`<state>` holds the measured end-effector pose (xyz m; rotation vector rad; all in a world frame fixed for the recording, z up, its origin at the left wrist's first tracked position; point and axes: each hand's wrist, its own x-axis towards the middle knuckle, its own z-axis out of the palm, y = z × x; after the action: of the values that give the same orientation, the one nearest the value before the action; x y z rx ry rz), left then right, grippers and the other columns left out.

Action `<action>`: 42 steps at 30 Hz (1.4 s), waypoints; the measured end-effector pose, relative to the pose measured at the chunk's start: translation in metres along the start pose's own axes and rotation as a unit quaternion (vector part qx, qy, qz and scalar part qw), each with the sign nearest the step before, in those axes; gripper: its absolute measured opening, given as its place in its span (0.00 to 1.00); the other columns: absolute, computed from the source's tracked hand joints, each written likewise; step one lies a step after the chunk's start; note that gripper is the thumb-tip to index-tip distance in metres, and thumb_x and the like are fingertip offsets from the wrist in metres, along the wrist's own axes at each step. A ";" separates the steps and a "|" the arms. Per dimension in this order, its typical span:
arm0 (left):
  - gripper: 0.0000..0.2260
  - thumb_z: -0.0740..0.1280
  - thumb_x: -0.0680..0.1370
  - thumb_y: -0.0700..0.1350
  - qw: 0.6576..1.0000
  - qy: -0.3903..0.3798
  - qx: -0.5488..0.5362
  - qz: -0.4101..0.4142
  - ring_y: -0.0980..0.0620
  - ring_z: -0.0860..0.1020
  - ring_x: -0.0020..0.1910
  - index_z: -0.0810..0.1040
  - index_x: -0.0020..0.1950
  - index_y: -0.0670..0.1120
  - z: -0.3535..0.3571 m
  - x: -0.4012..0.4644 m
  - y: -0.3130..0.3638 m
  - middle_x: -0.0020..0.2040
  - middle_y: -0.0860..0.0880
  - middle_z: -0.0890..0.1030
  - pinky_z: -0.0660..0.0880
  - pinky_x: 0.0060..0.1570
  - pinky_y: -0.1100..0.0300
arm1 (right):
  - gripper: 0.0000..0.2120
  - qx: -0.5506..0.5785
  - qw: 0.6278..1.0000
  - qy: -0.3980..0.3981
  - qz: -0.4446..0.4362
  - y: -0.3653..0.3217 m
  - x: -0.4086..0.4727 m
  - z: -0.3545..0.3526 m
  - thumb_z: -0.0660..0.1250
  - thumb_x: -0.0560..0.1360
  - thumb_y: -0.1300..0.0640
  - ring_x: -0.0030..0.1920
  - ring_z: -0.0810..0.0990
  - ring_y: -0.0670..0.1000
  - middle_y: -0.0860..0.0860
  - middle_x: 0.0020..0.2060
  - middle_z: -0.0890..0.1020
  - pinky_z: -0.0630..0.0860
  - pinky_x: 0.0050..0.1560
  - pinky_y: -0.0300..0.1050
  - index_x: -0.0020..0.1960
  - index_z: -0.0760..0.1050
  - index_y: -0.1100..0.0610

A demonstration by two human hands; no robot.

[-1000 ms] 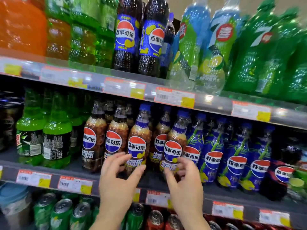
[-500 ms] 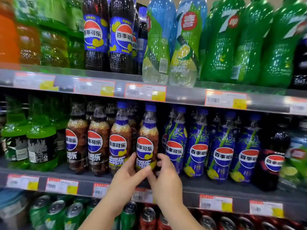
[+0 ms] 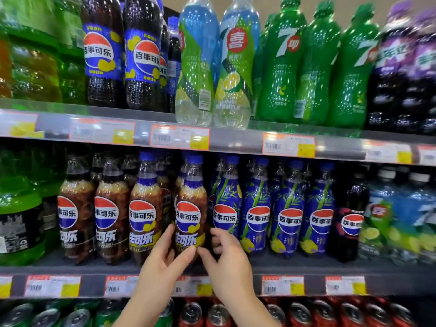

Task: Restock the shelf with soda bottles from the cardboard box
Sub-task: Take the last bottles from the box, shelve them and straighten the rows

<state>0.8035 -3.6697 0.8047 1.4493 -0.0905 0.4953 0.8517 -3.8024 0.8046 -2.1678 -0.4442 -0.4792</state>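
A brown cola bottle [image 3: 191,208] with a blue cap and a lemon label stands at the front of the middle shelf [image 3: 295,265], fourth in a row of similar cola bottles [image 3: 111,208]. My left hand [image 3: 162,260] wraps its lower left side, with the thumb across the front of its base. My right hand [image 3: 227,258] sits at the bottle's lower right. Its thumb tip meets the base, and its curled fingers stay a little apart from the bottle. The cardboard box is out of view.
Blue bamboo-print cola bottles [image 3: 257,208] stand just right of the hands, green bottles [image 3: 21,215] at far left. The upper shelf [image 3: 231,138] carries large cola and green lemon-lime bottles [image 3: 280,67]. Cans [image 3: 219,315] fill the shelf below. Price tags line each shelf edge.
My hands came together from two neighbouring bottles onto the base of one cola bottle. The right hand's fingers have since eased off its side. The view has moved closer.
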 end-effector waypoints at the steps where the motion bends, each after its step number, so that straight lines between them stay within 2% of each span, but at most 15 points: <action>1: 0.23 0.70 0.74 0.39 0.999 0.021 0.015 0.019 0.65 0.70 0.61 0.70 0.66 0.55 0.000 -0.003 -0.003 0.63 0.59 0.72 0.63 0.68 0.57 | 0.21 0.001 1.000 0.009 0.001 0.002 -0.001 -0.003 0.68 0.74 0.45 0.52 0.75 0.41 0.40 0.56 0.74 0.75 0.54 0.38 0.66 0.69 0.44; 4: 0.12 0.73 0.71 0.49 0.995 0.025 0.083 0.047 0.63 0.66 0.68 0.81 0.51 0.63 -0.001 -0.007 -0.010 0.68 0.54 0.69 0.64 0.68 0.57 | 0.19 -0.010 1.000 0.020 -0.002 0.007 -0.003 -0.009 0.68 0.74 0.45 0.50 0.76 0.41 0.40 0.53 0.73 0.74 0.52 0.36 0.63 0.71 0.45; 7: 0.09 0.73 0.70 0.54 0.993 0.007 0.113 0.018 0.62 0.61 0.71 0.81 0.45 0.67 0.001 -0.004 -0.013 0.67 0.56 0.68 0.63 0.69 0.55 | 0.24 -0.009 1.000 -0.020 -0.001 0.005 -0.003 -0.005 0.68 0.74 0.45 0.55 0.75 0.41 0.41 0.59 0.74 0.74 0.56 0.38 0.68 0.67 0.44; 9: 0.11 0.73 0.66 0.57 0.993 0.024 0.112 0.016 0.61 0.64 0.71 0.81 0.48 0.65 0.002 -0.001 -0.011 0.68 0.54 0.70 0.65 0.68 0.54 | 0.31 -0.009 0.999 -0.044 0.000 0.000 -0.001 0.001 0.68 0.73 0.42 0.61 0.75 0.43 0.42 0.65 0.74 0.73 0.60 0.41 0.73 0.61 0.43; 11: 0.17 0.73 0.68 0.53 0.998 0.045 0.050 0.006 0.61 0.71 0.65 0.75 0.55 0.60 0.001 0.004 -0.010 0.65 0.53 0.74 0.71 0.60 0.61 | 0.37 -0.026 0.998 -0.054 0.003 -0.004 0.003 0.009 0.67 0.71 0.39 0.62 0.75 0.46 0.43 0.66 0.74 0.74 0.60 0.44 0.75 0.56 0.43; 13: 0.17 0.70 0.75 0.49 0.999 0.045 0.003 -0.013 0.68 0.74 0.55 0.71 0.61 0.55 0.002 0.009 -0.003 0.61 0.58 0.74 0.72 0.48 0.72 | 0.39 -0.038 0.998 -0.048 0.010 -0.007 0.006 0.017 0.67 0.70 0.37 0.60 0.77 0.48 0.44 0.63 0.77 0.76 0.57 0.45 0.76 0.55 0.43; 15: 0.18 0.64 0.77 0.49 0.999 0.021 0.000 -0.028 0.73 0.73 0.50 0.67 0.67 0.53 0.001 0.013 0.002 0.59 0.62 0.74 0.70 0.44 0.77 | 0.38 -0.041 0.999 -0.028 0.009 -0.008 0.008 0.024 0.68 0.70 0.38 0.53 0.80 0.49 0.45 0.59 0.80 0.77 0.52 0.44 0.75 0.57 0.44; 16: 0.21 0.63 0.77 0.51 0.999 0.009 -0.003 -0.034 0.73 0.73 0.50 0.66 0.69 0.53 0.003 0.014 0.004 0.59 0.62 0.74 0.69 0.47 0.76 | 0.37 -0.042 0.999 -0.018 0.009 -0.008 0.008 0.026 0.69 0.71 0.40 0.51 0.81 0.49 0.46 0.57 0.82 0.77 0.50 0.44 0.75 0.58 0.45; 19: 0.33 0.65 0.70 0.62 0.999 0.007 -0.020 -0.048 0.66 0.72 0.59 0.65 0.73 0.52 0.002 0.018 0.005 0.65 0.56 0.73 0.67 0.61 0.64 | 0.36 -0.055 0.998 -0.004 0.011 -0.011 0.009 0.030 0.68 0.73 0.41 0.51 0.81 0.48 0.47 0.56 0.82 0.77 0.51 0.43 0.76 0.57 0.47; 21: 0.41 0.65 0.65 0.72 0.999 0.014 -0.021 -0.049 0.60 0.71 0.65 0.66 0.73 0.54 0.002 0.022 0.004 0.68 0.56 0.73 0.65 0.69 0.56 | 0.36 -0.066 0.998 -0.004 0.014 -0.014 0.011 0.031 0.66 0.74 0.41 0.51 0.81 0.49 0.48 0.54 0.82 0.77 0.52 0.43 0.76 0.55 0.48; 22: 0.43 0.64 0.62 0.74 0.999 0.017 -0.019 -0.047 0.59 0.70 0.66 0.66 0.73 0.55 0.003 0.023 0.004 0.68 0.57 0.73 0.64 0.70 0.54 | 0.36 -0.070 0.997 -0.004 0.018 -0.015 0.012 0.031 0.65 0.74 0.41 0.52 0.80 0.49 0.48 0.53 0.82 0.76 0.52 0.43 0.76 0.54 0.48; 29: 0.45 0.61 0.60 0.78 0.998 0.018 -0.019 -0.049 0.58 0.70 0.68 0.66 0.72 0.57 0.008 0.035 -0.005 0.69 0.57 0.72 0.64 0.71 0.50 | 0.35 -0.081 0.994 -0.027 0.068 -0.022 0.019 0.026 0.64 0.76 0.41 0.61 0.76 0.51 0.49 0.62 0.78 0.73 0.58 0.45 0.77 0.52 0.47; 42: 0.45 0.60 0.62 0.76 0.999 0.011 0.004 -0.041 0.60 0.67 0.69 0.63 0.74 0.56 0.007 0.031 -0.010 0.71 0.57 0.69 0.61 0.72 0.53 | 0.36 -0.088 0.993 -0.043 0.058 -0.019 0.015 0.022 0.63 0.75 0.39 0.61 0.76 0.51 0.48 0.63 0.77 0.73 0.57 0.46 0.77 0.52 0.47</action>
<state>0.8363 -3.6684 0.8071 1.4487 -0.0115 0.4442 0.8601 -3.7715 0.8123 -2.3767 -0.3305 -0.3740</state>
